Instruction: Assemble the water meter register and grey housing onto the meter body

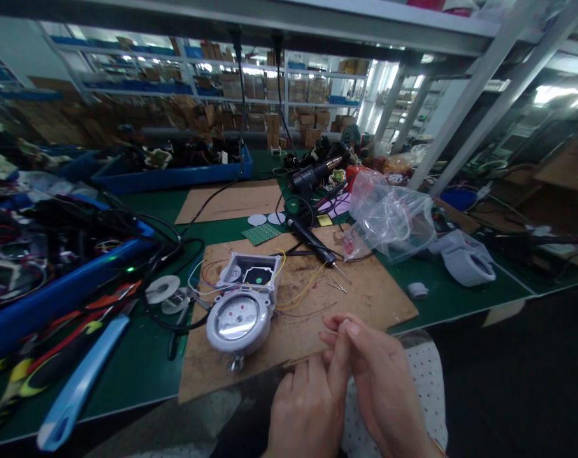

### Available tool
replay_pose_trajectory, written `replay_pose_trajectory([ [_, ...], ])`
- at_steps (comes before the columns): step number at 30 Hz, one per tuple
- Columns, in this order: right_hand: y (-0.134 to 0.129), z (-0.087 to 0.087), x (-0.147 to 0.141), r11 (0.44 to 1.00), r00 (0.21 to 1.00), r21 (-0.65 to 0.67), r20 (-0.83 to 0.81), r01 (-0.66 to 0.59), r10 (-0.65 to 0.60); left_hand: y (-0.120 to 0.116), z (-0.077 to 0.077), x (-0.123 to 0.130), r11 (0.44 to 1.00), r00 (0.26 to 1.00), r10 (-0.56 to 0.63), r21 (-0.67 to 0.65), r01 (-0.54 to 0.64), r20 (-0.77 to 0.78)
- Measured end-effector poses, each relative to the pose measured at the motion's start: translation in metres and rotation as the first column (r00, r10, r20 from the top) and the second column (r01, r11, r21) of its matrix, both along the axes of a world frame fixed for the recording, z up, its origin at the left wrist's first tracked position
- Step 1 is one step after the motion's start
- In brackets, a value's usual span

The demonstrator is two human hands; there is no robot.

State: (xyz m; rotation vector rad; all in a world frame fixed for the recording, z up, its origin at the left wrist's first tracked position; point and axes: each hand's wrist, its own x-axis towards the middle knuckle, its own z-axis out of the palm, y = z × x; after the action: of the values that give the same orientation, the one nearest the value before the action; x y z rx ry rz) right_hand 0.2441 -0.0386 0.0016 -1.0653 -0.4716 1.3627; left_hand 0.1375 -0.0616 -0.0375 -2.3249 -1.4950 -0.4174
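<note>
My left hand [308, 401] and my right hand [384, 375] touch at the fingertips, just past the front edge of the brown board [289, 337]. The fingers of both are drawn together; whatever may be between them is too small to make out. Left of them on the board lies a grey round meter [239, 321] with a clear dial, joined to an open square box [251, 270] with thin wires running out. A black soldering iron [310, 238] and metal tweezers [337, 286] lie beyond my hands.
Blue bins [174, 175] of parts stand at the left and back. Pliers and a blue-handled tool [83, 375] lie at the left front. A green circuit panel [261, 234], a heat gun [312, 176], clear plastic bags [394, 216] and a grey housing [465, 261] are farther back and right.
</note>
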Motion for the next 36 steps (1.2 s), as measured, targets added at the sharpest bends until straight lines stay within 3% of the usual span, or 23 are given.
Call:
replay_pose_trajectory([
  [4,0.001,0.007,0.003,0.996,0.985,-0.047,-0.161,-0.073,0.065,0.001,-0.001,0.001,1.000,0.999,0.001,0.003,-0.001,-0.036],
  [10,-0.003,-0.001,-0.002,0.998,0.994,0.030,0.093,-0.062,0.059,0.001,0.000,0.000,0.999,1.000,0.007,-0.033,-0.007,0.002],
  [13,-0.005,-0.005,-0.003,0.996,0.991,0.072,0.126,-0.057,0.047,0.001,0.000,0.001,0.998,1.000,0.001,-0.057,0.000,0.024],
  [21,-0.006,-0.006,0.002,0.993,0.994,0.073,0.063,-0.089,0.085,0.004,-0.014,-0.003,0.989,0.988,-0.110,-0.088,0.120,0.112],
  [26,-0.004,0.005,0.003,0.992,0.996,0.090,0.002,-0.084,0.084,0.004,-0.022,-0.003,0.993,0.987,-0.112,-0.021,0.116,0.117],
  [30,-0.004,0.008,0.005,0.988,0.980,0.054,-0.135,-0.141,0.147,0.004,-0.018,-0.003,0.994,0.991,-0.104,0.030,0.102,0.081],
  [32,-0.006,0.006,0.005,0.990,0.985,0.038,-0.100,-0.136,0.139,0.004,-0.012,-0.003,0.996,0.996,-0.083,0.017,0.082,0.045],
  [36,-0.008,0.000,0.000,0.998,0.991,0.049,0.130,-0.048,0.041,0.003,0.000,-0.001,0.998,0.998,-0.057,-0.031,0.056,-0.017],
])
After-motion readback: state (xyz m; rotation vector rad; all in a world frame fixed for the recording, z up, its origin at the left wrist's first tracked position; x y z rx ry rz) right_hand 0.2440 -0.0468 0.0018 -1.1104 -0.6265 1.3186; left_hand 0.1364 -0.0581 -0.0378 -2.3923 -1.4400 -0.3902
